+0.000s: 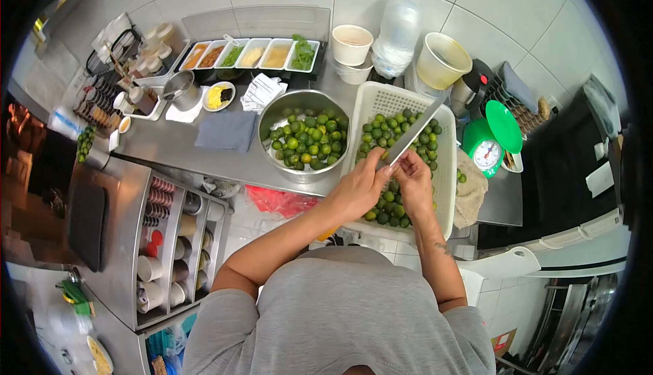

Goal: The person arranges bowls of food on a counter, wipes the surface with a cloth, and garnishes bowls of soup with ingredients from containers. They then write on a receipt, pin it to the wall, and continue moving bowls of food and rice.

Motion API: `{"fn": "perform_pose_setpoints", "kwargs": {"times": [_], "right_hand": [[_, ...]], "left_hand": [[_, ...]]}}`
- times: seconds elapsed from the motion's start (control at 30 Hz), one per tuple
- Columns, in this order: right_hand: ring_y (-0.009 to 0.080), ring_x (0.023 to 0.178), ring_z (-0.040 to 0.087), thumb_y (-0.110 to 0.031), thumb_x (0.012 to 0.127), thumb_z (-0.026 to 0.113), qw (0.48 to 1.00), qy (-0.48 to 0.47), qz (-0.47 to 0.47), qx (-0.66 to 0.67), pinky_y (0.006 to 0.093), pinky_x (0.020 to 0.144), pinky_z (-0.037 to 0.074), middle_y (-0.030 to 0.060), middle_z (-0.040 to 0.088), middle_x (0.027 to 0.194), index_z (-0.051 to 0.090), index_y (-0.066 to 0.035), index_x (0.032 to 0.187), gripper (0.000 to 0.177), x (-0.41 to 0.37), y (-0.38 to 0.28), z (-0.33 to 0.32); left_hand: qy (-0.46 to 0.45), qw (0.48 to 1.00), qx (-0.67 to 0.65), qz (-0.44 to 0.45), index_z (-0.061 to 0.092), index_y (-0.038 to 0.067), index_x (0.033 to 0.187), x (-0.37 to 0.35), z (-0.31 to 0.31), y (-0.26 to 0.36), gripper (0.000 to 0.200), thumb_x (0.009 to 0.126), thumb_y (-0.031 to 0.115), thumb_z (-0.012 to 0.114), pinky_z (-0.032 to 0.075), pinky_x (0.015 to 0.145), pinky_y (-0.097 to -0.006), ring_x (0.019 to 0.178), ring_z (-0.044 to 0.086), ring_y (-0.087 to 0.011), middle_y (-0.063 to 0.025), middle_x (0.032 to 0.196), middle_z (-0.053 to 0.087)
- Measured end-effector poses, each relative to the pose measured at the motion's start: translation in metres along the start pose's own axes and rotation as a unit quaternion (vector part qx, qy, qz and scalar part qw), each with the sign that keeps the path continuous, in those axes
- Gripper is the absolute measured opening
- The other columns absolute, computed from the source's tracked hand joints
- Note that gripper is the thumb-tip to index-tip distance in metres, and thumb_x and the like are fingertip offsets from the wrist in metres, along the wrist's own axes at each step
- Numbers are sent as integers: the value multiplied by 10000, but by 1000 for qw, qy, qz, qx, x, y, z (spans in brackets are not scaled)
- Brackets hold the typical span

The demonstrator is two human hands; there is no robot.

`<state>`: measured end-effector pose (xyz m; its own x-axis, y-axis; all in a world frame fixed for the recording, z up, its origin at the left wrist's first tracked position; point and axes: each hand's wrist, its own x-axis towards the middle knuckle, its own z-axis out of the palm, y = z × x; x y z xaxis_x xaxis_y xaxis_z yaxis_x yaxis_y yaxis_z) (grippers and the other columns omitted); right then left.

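Note:
A long-bladed knife [416, 129] slants up and to the right above a white perforated basket [445, 201] of green limes [390, 206]. Its lower end meets my left hand [364, 183], whose fingers are closed around it; the handle is hidden. Close beside the blade's lower end, my right hand [415, 183] is closed with fingertips pinched together. Whatever it holds is covered by the fingers. Left of the basket stands a round steel pot [265, 147] with many limes [309, 138] in it, some yellowish.
Behind the pot, a rack of toppings [277, 55] lines the wall. A folded blue-grey cloth [226, 131] lies left of the pot. Tubs [442, 62] and wrapped plastic cups [398, 31] stand behind the basket. A green scale [487, 150] and a beige cloth [469, 195] are at right.

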<state>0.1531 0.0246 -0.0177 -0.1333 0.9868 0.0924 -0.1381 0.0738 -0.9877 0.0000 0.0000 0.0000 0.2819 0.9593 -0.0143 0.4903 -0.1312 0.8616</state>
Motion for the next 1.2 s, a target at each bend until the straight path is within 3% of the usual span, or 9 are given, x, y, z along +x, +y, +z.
{"fn": "perform_pose_setpoints", "kwargs": {"times": [0.07, 0.2, 0.3, 0.47, 0.63, 0.77, 0.93, 1.07, 1.2], "right_hand": [[123, 768, 572, -37, 863, 560, 1000, -10, 11, -2, 254, 719, 477, 49, 591, 861, 553, 29, 1040, 189, -4, 1, 1], [125, 766, 572, -46, 860, 568, 995, 16, 53, 77, 249, 711, 472, 47, 593, 858, 557, 31, 1055, 210, -6, 4, -3], [127, 767, 572, -58, 858, 576, 992, 72, 54, 86, 248, 718, 470, 48, 594, 859, 559, 27, 1068, 228, -6, 3, -16], [110, 806, 537, -104, 848, 604, 962, 253, -84, -63, 237, 749, 434, 46, 583, 931, 541, 12, 1103, 287, 1, 0, -61], [76, 799, 511, -52, 825, 617, 981, 107, -133, -89, 210, 733, 425, 27, 545, 917, 541, 5, 1107, 297, 11, -40, -19], [95, 772, 534, 9, 784, 635, 978, -67, -112, -161, 215, 705, 449, 48, 549, 870, 540, -1, 1109, 339, 43, -34, 20], [211, 859, 563, -46, 747, 672, 904, -206, -182, -328, 291, 758, 468, 116, 548, 1004, 539, -36, 1134, 409, 76, -22, 68], [383, 987, 513, -111, 745, 669, 784, -342, -248, -455, 401, 842, 430, 179, 522, 1075, 544, -41, 1137, 417, 98, 7, 77], [385, 993, 534, -121, 753, 651, 743, -292, -228, -557, 426, 844, 439, 206, 535, 1088, 558, -20, 1103, 375, 122, 8, 87]], "left_hand": [[7, 1000, -14, 6, 246, 111, 1345, 6, 0, -4, 517, 948, 429, 339, 476, 764, -348, 904, 617, -259, -212, 1238, 466], [-76, 974, -195, -81, 271, 112, 1328, 2, -12, 6, 474, 960, 407, 322, 390, 449, -259, 521, 454, -127, -112, 977, 540], [-143, 956, -230, -112, 270, 118, 1326, -2, -20, 14, 479, 953, 409, 346, 452, 565, -305, 650, 553, -203, -169, 1023, 540], [-26, 999, 7, -17, 249, 46, 1317, 4, 15, -6, 511, 936, 351, 399, 414, 852, -424, 978, 528, -418, -303, 1131, 482], [-85, 988, 104, -81, 241, 20, 1311, 14, 24, 12, 526, 904, 279, 450, 401, 884, -474, 972, 510, -502, -372, 1150, 401], [-72, 986, 150, -6, 313, -16, 1275, 10, 27, 8, 506, 884, 258, 478, 414, 857, -485, 933, 519, -494, -341, 1134, 409], [168, 967, 159, 108, 521, -18, 848, -33, -16, -7, 196, 877, 172, 485, 430, 717, -433, 791, 526, -349, -165, 831, 522], [353, 925, 137, 35, 502, -11, 800, -84, -52, -32, 171, 875, 142, 497, 414, 638, -453, 720, 518, -378, -195, 760, 505], [393, 907, 133, -71, 493, -15, 816, -147, -36, -81, 126, 859, 103, 501, 431, 649, -447, 752, 538, -381, -191, 787, 516]]}}
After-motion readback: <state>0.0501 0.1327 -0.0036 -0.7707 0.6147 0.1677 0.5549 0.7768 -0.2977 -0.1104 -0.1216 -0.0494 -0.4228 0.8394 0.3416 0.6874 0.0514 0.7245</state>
